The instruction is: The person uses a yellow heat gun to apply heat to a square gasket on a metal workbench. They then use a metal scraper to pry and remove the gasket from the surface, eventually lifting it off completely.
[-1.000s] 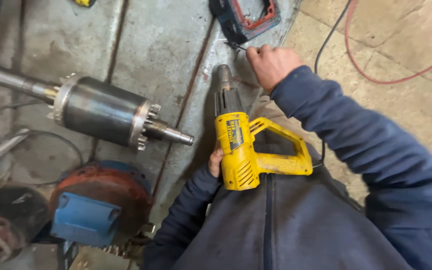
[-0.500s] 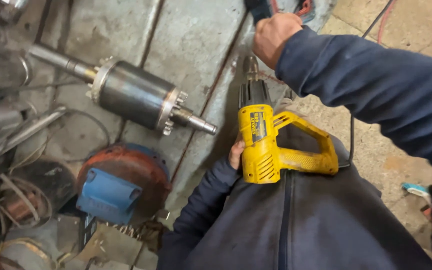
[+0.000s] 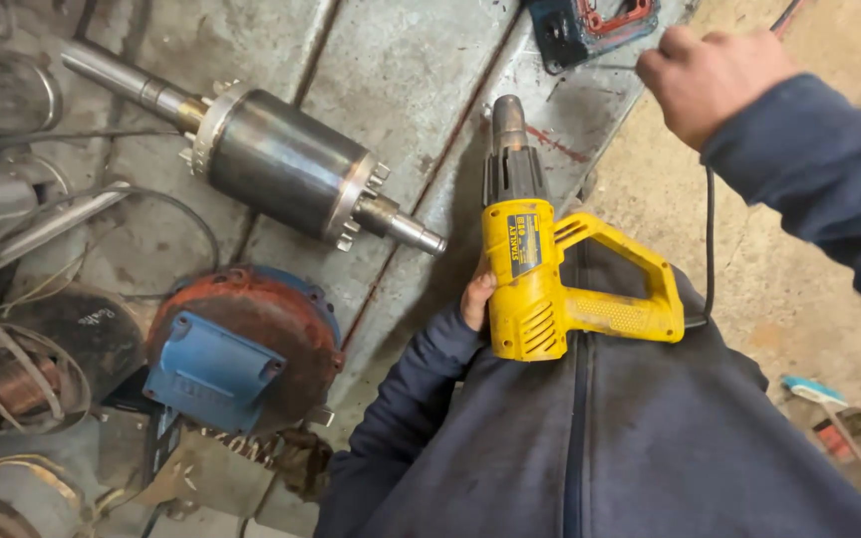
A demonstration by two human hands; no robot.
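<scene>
Holding a heat gun (image 3: 550, 274) against the body
Left hand (image 3: 475, 297) grips its back; right hand (image 3: 712, 78) is closed, pinching a thin cable (image 3: 710, 234); rotor (image 3: 286, 167) left of gun.

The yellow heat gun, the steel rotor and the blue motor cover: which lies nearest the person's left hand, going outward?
From the left hand:
1. Yellow heat gun, touching, just right.
2. Steel rotor, up-left on the bench.
3. Blue motor cover, left and lower.

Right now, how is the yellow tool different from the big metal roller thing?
The heat gun is yellow plastic with a loop handle; the motor rotor is a bare grey metal cylinder on a shaft. The heat gun rests against the person's body, steadied by the left hand; the motor rotor lies untouched on the floor. Both have metal ends.
</scene>
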